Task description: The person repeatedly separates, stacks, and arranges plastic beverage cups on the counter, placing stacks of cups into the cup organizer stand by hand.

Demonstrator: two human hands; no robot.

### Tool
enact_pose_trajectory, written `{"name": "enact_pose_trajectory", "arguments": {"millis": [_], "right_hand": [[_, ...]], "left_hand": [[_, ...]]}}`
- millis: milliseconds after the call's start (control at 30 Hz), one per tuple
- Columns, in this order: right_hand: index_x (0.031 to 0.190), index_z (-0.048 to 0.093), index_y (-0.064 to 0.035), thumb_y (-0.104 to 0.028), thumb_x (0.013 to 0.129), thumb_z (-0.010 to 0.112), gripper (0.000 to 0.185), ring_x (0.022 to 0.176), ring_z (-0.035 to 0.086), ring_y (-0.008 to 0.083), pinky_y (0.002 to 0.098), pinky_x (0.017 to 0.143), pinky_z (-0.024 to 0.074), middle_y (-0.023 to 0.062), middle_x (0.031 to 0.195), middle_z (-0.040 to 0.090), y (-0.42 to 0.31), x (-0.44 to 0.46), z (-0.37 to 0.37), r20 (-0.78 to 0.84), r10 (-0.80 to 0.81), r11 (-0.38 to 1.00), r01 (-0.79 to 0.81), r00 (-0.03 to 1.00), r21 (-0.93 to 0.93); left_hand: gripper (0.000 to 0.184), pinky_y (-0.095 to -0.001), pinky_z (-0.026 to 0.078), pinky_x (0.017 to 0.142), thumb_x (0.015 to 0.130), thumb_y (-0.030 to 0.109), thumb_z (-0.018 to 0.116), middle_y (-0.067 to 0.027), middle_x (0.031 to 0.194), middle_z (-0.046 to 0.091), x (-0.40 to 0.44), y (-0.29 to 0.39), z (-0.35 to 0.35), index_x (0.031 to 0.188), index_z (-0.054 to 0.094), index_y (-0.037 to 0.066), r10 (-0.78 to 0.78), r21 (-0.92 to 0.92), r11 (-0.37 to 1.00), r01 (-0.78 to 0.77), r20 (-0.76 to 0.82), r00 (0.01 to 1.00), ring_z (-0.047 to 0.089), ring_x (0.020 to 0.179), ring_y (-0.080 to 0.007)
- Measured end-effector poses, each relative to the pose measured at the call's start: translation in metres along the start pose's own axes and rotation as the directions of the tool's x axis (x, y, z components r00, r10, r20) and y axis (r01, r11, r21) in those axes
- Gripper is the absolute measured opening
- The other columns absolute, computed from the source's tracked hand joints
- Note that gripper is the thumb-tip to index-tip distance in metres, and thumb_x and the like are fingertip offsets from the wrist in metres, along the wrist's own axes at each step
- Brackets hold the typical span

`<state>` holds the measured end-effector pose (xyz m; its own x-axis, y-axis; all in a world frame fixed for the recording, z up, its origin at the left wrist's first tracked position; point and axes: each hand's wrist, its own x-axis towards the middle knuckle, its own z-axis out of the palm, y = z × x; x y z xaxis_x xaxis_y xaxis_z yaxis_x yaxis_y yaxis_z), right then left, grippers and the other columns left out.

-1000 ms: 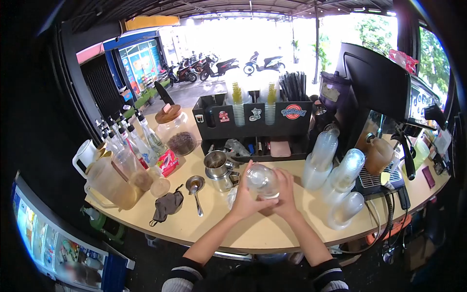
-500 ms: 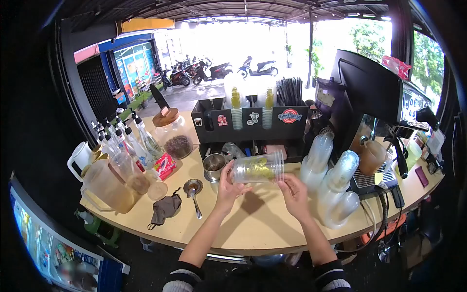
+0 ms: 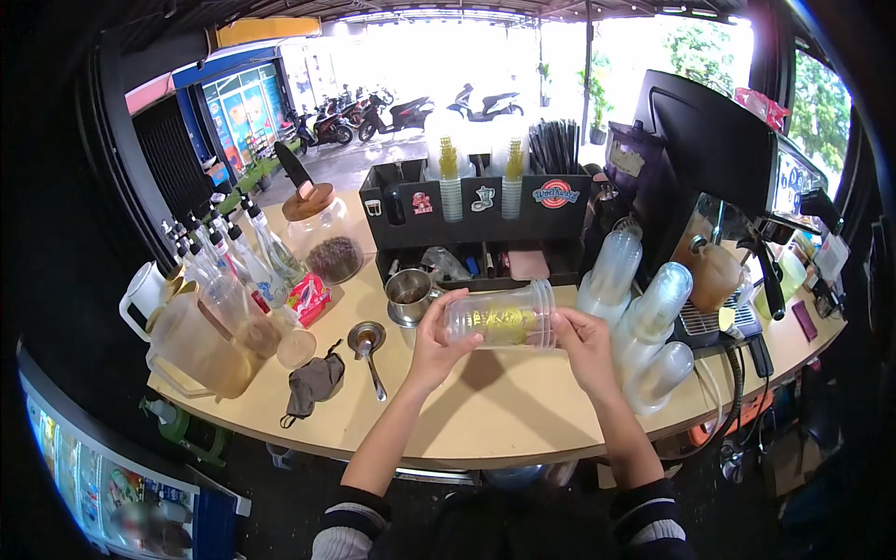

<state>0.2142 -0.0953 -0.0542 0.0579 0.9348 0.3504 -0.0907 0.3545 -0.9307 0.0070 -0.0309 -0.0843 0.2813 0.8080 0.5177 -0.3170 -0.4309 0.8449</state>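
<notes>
Clear plastic cups point(image 3: 504, 319) with yellow-green print, nested together, lie sideways in the air between both hands, rims to the right. My left hand point(image 3: 442, 343) is closed round the base end. My right hand point(image 3: 581, 345) pinches the rims. Just behind my left hand stands a metal cup point(image 3: 409, 287) on another metal vessel. Left of it are a small round metal strainer point(image 3: 367, 337) with a spoon and a crumpled dark cloth mask point(image 3: 315, 381).
Pitchers point(image 3: 201, 347), pump bottles point(image 3: 266, 238) and a jar of dark beans point(image 3: 333, 257) stand at the left. Behind the hands is a black organizer point(image 3: 471, 201). Stacked cups point(image 3: 651, 322) and a coffee machine point(image 3: 709, 308) occupy the right.
The cups have turned from end-on to sideways, showing their print. Since half a second ago they have shifted slightly right, and both hands have closed more firmly on them.
</notes>
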Motion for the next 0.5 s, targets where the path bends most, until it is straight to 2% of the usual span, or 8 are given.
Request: {"name": "enact_pose_trajectory", "arguments": {"millis": [133, 200, 233, 300, 367, 500], "right_hand": [[0.107, 0.060, 0.0058, -0.014, 0.093, 0.052, 0.025, 0.078, 0.063, 0.0133, 0.0254, 0.073, 0.0524, 0.0097, 0.090, 0.066, -0.007, 0.001, 0.003, 0.038, -0.015, 1.000, 0.014, 0.999, 0.022], [0.107, 0.060, 0.0062, -0.013, 0.093, 0.052, 0.026, 0.079, 0.063, 0.0135, 0.0261, 0.074, 0.0525, 0.0099, 0.091, 0.066, -0.005, 0.001, 0.002, 0.053, -0.028, 0.999, 0.026, 0.998, 0.022], [0.107, 0.060, 0.0067, -0.013, 0.093, 0.051, 0.025, 0.079, 0.064, 0.0152, 0.0268, 0.073, 0.0524, 0.0105, 0.090, 0.066, -0.001, 0.001, 0.002, 0.057, -0.074, 0.997, 0.075, 0.996, -0.008], [0.106, 0.060, 0.0072, -0.012, 0.093, 0.051, 0.025, 0.079, 0.065, 0.0169, 0.0276, 0.073, 0.0524, 0.0112, 0.089, 0.066, 0.002, 0.000, 0.002, 0.062, -0.119, 0.992, 0.122, 0.991, -0.038], [0.108, 0.059, 0.0065, -0.012, 0.092, 0.053, 0.025, 0.084, 0.062, 0.0139, 0.0274, 0.078, 0.0514, 0.0108, 0.094, 0.066, 0.002, 0.000, 0.001, 0.090, -0.105, 0.993, 0.109, 0.990, -0.037], [0.108, 0.059, 0.0071, -0.011, 0.092, 0.052, 0.025, 0.084, 0.062, 0.0138, 0.0277, 0.078, 0.0515, 0.0114, 0.095, 0.066, 0.000, -0.002, 0.001, 0.083, -0.089, 0.996, 0.091, 0.993, -0.023]], "left_hand": [[0.056, -0.0298, 0.040, 0.093, 0.075, 0.009, 0.072, -0.0078, 0.114, 0.052, -0.001, -0.001, 0.001, 0.124, 0.045, 0.002, -0.055, -0.054, 0.997, 0.054, -0.021, 0.998, 0.049, 0.108, -0.0153], [0.052, -0.0293, 0.043, 0.091, 0.077, 0.009, 0.070, -0.0080, 0.113, 0.053, -0.001, -0.007, 0.001, 0.122, 0.046, 0.002, -0.118, -0.108, 0.988, 0.110, -0.075, 0.990, 0.050, 0.107, -0.0148], [0.052, -0.0293, 0.043, 0.091, 0.077, 0.009, 0.070, -0.0080, 0.113, 0.053, -0.002, -0.008, 0.001, 0.122, 0.046, 0.002, -0.118, -0.109, 0.988, 0.109, -0.074, 0.990, 0.050, 0.107, -0.0148], [0.049, -0.0288, 0.046, 0.088, 0.078, 0.009, 0.068, -0.0086, 0.114, 0.053, -0.002, -0.008, 0.003, 0.121, 0.046, 0.001, -0.218, -0.248, 0.950, 0.188, -0.098, 0.971, 0.051, 0.105, -0.0140], [0.048, -0.0285, 0.047, 0.087, 0.079, 0.009, 0.068, -0.0090, 0.114, 0.053, -0.002, -0.010, 0.005, 0.121, 0.046, 0.000, -0.205, -0.237, 0.955, 0.176, -0.103, 0.973, 0.051, 0.105, -0.0138], [0.047, -0.0288, 0.048, 0.087, 0.079, 0.009, 0.068, -0.0094, 0.113, 0.054, -0.002, -0.010, 0.007, 0.121, 0.046, -0.001, -0.213, -0.202, 0.962, 0.186, -0.121, 0.970, 0.052, 0.104, -0.0141]]}}
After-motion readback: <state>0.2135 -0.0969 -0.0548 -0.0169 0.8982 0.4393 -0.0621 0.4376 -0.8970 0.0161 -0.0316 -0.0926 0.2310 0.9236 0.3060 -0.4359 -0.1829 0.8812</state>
